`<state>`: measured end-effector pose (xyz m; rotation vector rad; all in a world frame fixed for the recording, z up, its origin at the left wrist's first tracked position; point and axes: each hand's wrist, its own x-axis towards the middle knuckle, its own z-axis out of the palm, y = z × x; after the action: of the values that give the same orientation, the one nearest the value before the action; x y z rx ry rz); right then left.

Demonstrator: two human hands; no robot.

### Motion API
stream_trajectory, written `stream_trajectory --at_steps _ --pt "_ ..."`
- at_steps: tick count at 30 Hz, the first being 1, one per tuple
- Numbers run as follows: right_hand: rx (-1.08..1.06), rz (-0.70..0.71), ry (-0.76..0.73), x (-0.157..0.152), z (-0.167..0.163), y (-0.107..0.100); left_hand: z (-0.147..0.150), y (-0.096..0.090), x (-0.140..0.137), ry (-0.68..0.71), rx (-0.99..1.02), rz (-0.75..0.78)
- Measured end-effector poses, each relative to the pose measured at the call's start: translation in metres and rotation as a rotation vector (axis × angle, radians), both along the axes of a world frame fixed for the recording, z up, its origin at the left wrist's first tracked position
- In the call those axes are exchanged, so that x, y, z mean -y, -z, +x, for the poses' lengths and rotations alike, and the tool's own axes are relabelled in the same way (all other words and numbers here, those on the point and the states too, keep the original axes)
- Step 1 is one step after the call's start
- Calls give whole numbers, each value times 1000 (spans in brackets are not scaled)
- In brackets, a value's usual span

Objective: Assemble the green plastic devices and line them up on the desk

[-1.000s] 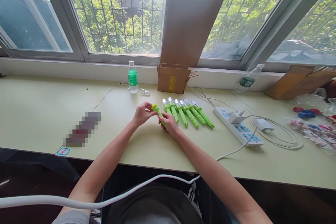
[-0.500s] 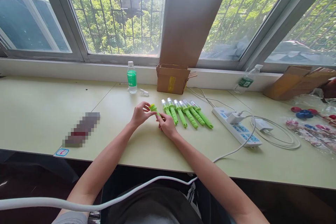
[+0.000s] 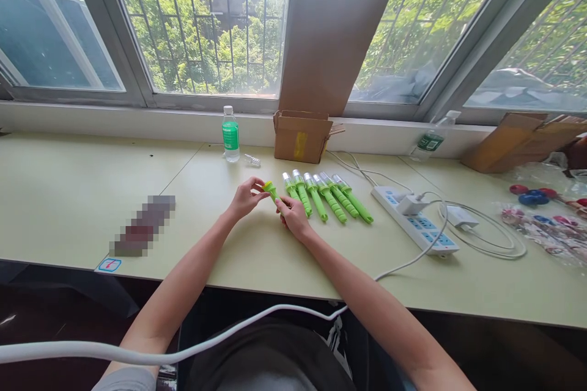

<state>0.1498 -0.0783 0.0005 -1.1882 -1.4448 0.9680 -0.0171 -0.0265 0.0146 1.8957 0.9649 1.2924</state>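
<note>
My right hand [image 3: 292,215] grips the shaft of a green plastic stick [image 3: 271,190], which widens toward its yellow top. At that top end, the bent fingers and thumb of my left hand [image 3: 246,200] close in from the left. The lower part of the stick is hidden by my right hand. Just right of it, several similar green sticks with clear caps [image 3: 323,195] lie side by side on the table, some of them with spiral ridges.
Behind the sticks stand a small cardboard box [image 3: 300,140] and a water bottle [image 3: 230,137], with a small clear piece [image 3: 252,160] nearby. A power strip [image 3: 415,223] with white cables lies to the right. A blurred dark item [image 3: 144,226] is at the left.
My left fingers have drawn back slightly from the stick's top, so more of its flared green head shows. My right hand has shifted slightly along the shaft.
</note>
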Motion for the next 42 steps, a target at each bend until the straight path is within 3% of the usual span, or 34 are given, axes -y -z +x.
stream_trajectory --at_steps 30,42 --pt "-147 -85 -63 3 1 -6 4 3 0 -35 49 17" --pt "-100 -78 -92 3 1 -7 2 3 0 -35 51 6"
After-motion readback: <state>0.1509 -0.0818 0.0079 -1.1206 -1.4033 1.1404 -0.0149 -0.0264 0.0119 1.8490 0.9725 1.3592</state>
